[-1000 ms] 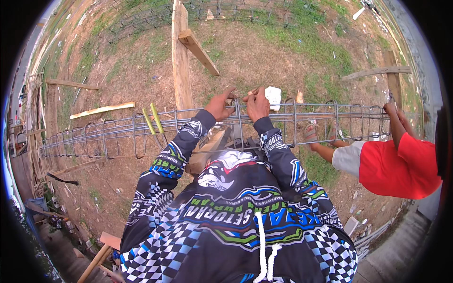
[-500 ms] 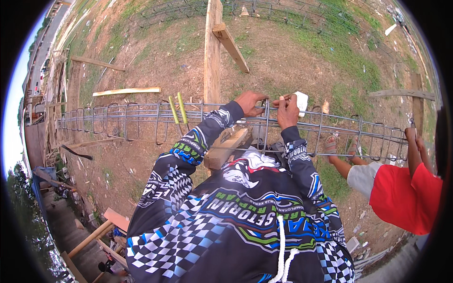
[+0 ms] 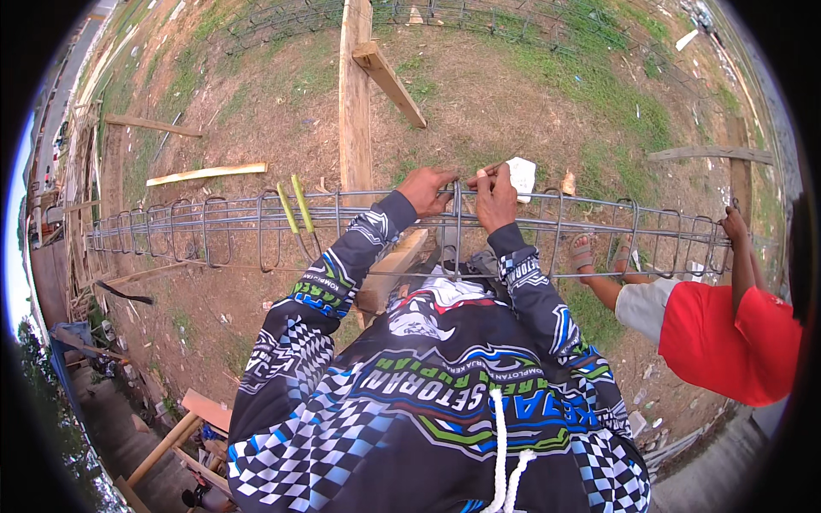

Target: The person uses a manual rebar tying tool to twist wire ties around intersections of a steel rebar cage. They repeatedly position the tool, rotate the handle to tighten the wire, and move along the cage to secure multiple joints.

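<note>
A long rebar cage [image 3: 590,224] of grey bars and square stirrups runs across in front of me. At its top bars, my left hand [image 3: 426,190] has its fingers closed around the side of a stirrup [image 3: 457,227]. Just right of that stirrup, my right hand [image 3: 494,197] is pinched together by the top bar; what lies between its fingertips is too small to make out. Pincers [image 3: 296,205] with yellow-green handles rest in the cage left of my left hand.
An upright timber post [image 3: 355,111] with a slanted wooden brace [image 3: 390,84] stands beyond the cage. At right, a co-worker in a red shirt [image 3: 714,342] has a hand at the cage's end. A white piece [image 3: 521,178] shows behind my right hand. More rebar cages [image 3: 282,27] lie far off.
The whole view has shifted, so the cage and post appear further left. Both my hands stay at the same stirrup, with only slight finger movement. The co-worker remains at the cage's right end.
</note>
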The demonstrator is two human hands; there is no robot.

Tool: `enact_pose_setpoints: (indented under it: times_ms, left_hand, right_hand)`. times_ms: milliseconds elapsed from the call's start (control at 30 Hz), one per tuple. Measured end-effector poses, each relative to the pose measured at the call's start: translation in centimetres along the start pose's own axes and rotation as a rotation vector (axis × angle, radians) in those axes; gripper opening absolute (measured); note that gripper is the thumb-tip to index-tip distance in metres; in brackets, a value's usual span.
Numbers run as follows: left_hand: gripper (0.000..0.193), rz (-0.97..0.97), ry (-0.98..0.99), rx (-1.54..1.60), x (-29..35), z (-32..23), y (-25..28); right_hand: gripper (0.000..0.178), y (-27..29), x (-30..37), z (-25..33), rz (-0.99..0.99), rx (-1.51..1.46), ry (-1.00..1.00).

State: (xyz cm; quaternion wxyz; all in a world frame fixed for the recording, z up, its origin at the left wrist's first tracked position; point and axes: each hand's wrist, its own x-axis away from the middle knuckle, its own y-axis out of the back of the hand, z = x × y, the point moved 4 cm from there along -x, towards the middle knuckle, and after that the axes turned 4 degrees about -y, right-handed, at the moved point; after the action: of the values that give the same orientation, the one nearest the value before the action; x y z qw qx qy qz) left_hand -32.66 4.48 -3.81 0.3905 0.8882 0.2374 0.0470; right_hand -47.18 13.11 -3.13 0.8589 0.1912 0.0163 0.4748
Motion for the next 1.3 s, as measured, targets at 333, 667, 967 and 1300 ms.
enact_pose_setpoints:
  times_ms: [333,667,967,1300]
  left_hand:
    - [0.035,0.025,0.063,-0.042,0.2,-0.5,0.5]
    - [0.029,-0.061,0.014,0.076,0.1,0.5,-0.4]
    - [0.027,-0.001,0.036,0.130,-1.1,0.2,-0.3]
    - [0.031,0.001,0.088,0.116,-0.6,1.2,-1.1]
  right_hand:
    - [0.013,-0.3,0.1,-0.5,-0.012,-0.075,-0.032]
    - [0.014,-1.6,-1.9,-2.8,-0.070,0.098,-0.112]
    - [0.017,-0.7,-1.7,-1.3,-0.142,0.197,-0.076]
    - [0.014,-0.1,1.7,-0.1,-0.295,0.087,0.181]
